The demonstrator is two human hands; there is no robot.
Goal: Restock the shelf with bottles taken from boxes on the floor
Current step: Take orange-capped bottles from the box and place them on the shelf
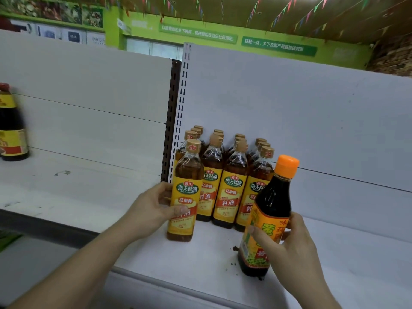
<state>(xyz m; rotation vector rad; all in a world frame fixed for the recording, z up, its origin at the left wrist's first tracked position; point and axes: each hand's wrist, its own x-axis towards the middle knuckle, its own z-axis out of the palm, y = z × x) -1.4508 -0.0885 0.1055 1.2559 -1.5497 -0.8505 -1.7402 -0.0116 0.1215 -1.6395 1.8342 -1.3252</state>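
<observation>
Several rear tan-capped amber bottles (218, 132) half hidden behind front ones, left hand (153, 210) clasping yellow-labelled amber bottle (185, 192), right hand (289, 246) grasping tilted dark orange-capped bottle (273, 197) on white shelf (338, 253).

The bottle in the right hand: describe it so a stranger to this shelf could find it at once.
On the white shelf, a block of yellow-labelled bottles stands against the back panel. At that block's right, nearer the front edge, the right hand grips one tilted bottle. It alone has an orange cap and near-black contents.
</observation>
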